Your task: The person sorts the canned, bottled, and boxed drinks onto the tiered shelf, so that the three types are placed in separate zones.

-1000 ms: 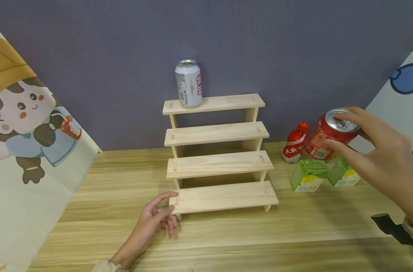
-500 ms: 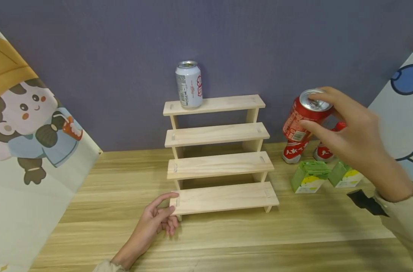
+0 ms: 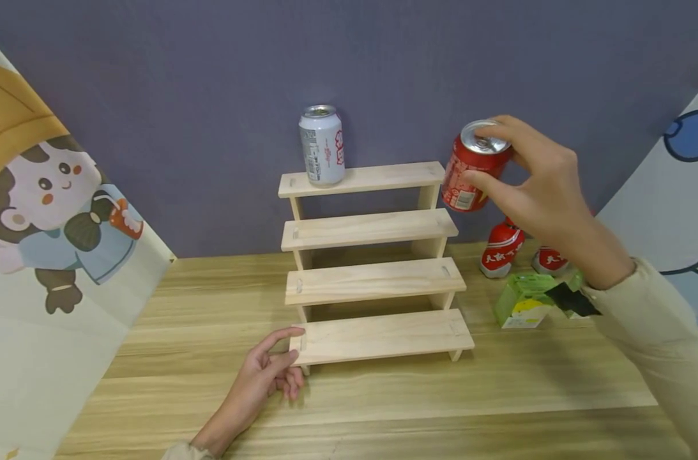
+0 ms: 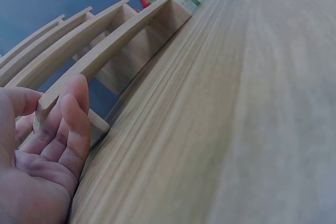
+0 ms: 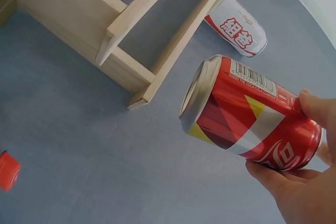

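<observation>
In the head view, my right hand (image 3: 541,182) grips a red soda can (image 3: 469,176) near its top and holds it in the air, just right of the top step of a wooden stepped shelf (image 3: 383,335). The right wrist view shows thumb and fingers on the red can (image 5: 262,119), its base facing the camera. My left hand (image 3: 268,370) pinches the left end of the lowest step; the left wrist view shows this left hand (image 4: 47,156) with its thumb and index finger at the board's end. A white soda can (image 3: 322,150) stands upright on the top step, at the left.
Right of the shelf stand two red bottles, one nearer (image 3: 500,252) and one partly behind my arm (image 3: 548,260). Before them are a green-and-white carton (image 3: 523,301) and another, mostly hidden by the sleeve. A dark blue wall (image 3: 228,128) rises behind; printed panels flank the wooden table (image 3: 211,294).
My right hand has carried the red can up and leftward, from above the bottles and cartons to beside the top step. My left hand stays on the lowest step.
</observation>
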A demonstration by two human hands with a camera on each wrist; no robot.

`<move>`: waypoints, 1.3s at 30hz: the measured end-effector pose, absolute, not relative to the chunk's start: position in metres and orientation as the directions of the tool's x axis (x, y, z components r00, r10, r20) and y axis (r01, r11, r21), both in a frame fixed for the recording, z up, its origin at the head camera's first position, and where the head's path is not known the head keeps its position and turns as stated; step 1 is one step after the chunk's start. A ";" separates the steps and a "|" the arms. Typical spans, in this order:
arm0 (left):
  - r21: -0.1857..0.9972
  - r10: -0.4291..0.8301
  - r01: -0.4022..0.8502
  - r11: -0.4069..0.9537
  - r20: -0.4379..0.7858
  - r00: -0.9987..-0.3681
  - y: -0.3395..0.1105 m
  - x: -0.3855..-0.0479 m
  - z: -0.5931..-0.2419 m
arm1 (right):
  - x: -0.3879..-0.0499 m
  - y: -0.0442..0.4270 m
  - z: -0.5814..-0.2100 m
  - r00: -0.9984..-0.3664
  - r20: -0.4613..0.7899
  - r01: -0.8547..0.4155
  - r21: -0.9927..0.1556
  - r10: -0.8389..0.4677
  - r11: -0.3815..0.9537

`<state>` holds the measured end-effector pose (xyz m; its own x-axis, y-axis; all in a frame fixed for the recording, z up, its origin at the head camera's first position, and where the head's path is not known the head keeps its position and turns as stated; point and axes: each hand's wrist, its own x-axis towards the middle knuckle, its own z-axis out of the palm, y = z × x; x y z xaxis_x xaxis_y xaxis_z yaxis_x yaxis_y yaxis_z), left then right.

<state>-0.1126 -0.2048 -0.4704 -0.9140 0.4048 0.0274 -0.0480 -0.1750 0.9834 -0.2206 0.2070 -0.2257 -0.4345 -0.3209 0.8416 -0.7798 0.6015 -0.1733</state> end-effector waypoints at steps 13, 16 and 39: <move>0.984 0.393 -0.052 -0.169 0.019 -0.919 -0.203 -0.112 -0.469 | -0.249 0.169 -0.213 -0.473 0.837 -0.795 -0.271 -0.275 0.542; 0.984 0.388 -0.050 -0.171 0.021 -0.921 -0.203 -0.112 -0.469 | -0.259 0.160 -0.212 -0.505 0.830 -0.784 -0.327 -0.236 0.528; 0.983 0.406 -0.044 -0.176 0.032 -0.913 -0.204 -0.111 -0.469 | -0.315 0.144 -0.226 -0.704 0.702 -0.651 -0.577 -0.106 0.493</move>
<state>-0.1114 -0.2039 -0.4695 -0.9133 0.4060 0.0318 -0.0442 -0.1765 0.9833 -0.3150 0.1445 -0.2265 -0.7037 -0.1062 0.7025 -0.6507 0.4933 -0.5773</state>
